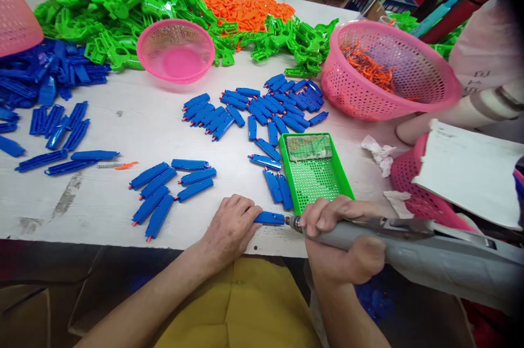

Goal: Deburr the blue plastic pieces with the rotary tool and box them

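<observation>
My left hand (233, 223) is closed on one end of a blue plastic piece (269, 218) at the table's front edge. Wrapped round a grey power screwdriver (360, 241) are the fingers of my right hand (333, 233). The screwdriver's tip meets the right end of the blue piece; whether a screw sits there is too small to tell. Just beyond lies a green perforated tray (313, 184) with a taped block (308, 147) at its far end. Several blue pieces with orange tips (159, 217) rest left of my hands, and more (262, 107) spread behind.
Green toy-gun shells (110, 4) and orange parts (249, 9) are heaped at the back. A small pink basket (176, 53) stands before them. At right, a large pink basket (388, 75) holds orange pieces, near crumpled paper (379, 155). Blue parts (45, 72) pile up at left.
</observation>
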### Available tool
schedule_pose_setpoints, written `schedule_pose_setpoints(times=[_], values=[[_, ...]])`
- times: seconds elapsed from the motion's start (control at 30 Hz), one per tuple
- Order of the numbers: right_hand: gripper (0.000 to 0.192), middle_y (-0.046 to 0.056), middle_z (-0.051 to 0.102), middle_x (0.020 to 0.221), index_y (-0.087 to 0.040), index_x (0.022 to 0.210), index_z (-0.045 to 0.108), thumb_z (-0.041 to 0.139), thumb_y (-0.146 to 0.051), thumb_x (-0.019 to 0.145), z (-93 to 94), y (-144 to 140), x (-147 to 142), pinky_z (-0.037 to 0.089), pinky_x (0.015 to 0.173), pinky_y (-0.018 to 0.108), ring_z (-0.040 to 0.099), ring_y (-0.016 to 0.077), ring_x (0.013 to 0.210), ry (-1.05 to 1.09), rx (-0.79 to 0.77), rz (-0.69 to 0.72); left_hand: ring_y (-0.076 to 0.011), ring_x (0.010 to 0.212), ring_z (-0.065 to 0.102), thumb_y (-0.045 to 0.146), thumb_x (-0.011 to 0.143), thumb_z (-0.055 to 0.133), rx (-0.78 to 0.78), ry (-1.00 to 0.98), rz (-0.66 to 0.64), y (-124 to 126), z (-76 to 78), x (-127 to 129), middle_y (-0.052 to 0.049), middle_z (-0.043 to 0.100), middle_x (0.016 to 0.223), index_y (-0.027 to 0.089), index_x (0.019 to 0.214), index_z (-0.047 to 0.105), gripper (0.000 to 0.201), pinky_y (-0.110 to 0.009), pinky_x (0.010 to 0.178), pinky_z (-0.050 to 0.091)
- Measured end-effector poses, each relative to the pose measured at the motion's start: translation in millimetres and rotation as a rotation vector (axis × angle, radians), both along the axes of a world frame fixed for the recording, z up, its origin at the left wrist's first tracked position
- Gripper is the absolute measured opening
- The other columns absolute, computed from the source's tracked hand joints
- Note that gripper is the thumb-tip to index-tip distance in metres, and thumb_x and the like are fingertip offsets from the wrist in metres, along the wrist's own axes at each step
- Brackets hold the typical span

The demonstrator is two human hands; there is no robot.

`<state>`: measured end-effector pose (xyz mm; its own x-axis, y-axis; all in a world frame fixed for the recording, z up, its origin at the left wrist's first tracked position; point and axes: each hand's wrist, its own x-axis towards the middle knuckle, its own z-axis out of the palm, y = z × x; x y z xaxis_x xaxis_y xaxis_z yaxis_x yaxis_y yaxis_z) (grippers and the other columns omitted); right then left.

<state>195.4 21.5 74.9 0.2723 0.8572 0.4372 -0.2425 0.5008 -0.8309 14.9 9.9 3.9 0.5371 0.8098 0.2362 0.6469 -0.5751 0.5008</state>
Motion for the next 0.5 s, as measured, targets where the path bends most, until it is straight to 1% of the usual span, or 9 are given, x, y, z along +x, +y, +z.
schedule_pose_setpoints(times=[0.13,0.3,0.5], values=[[0.018,-0.005,0.051,0.063,-0.026,0.093,0.065,0.063,-0.043,0.09,-4.2,3.2,-3.0,0.042,0.041,0.03,0.048,0.0121,0.042,0.01,-0.012,0.009,-0.0244,0.096,0.054,0.023,0.102,0.054,-0.017,-0.007,-0.007,-0.2,-0.6,-0.7,-0.007,0.064,0.103,0.02,0.113,0.058,0.013,-0.04,0.081,0.044],[0.019,-0.006,0.05,0.062,-0.026,0.092,0.064,0.062,-0.045,0.09,-7.7,4.4,-3.3,0.043,0.042,0.028,0.048,0.0111,0.042,-0.005,-0.046,-0.033,-0.0245,0.096,0.054,0.025,0.102,0.056,-0.022,0.003,-0.009,0.4,-0.8,-0.1,-0.006,0.064,0.103,0.02,0.112,0.058,0.012,-0.04,0.081,0.044],[0.019,-0.006,0.052,0.063,-0.024,0.092,0.064,0.063,-0.044,0.09,-9.2,4.3,-0.6,0.044,0.043,0.027,0.049,0.0108,0.043,0.02,-0.041,0.001,-0.0246,0.095,0.054,0.023,0.101,0.057,-0.011,0.001,-0.011,0.9,-0.4,0.6,-0.006,0.064,0.103,0.019,0.112,0.058,0.012,-0.04,0.08,0.044]])
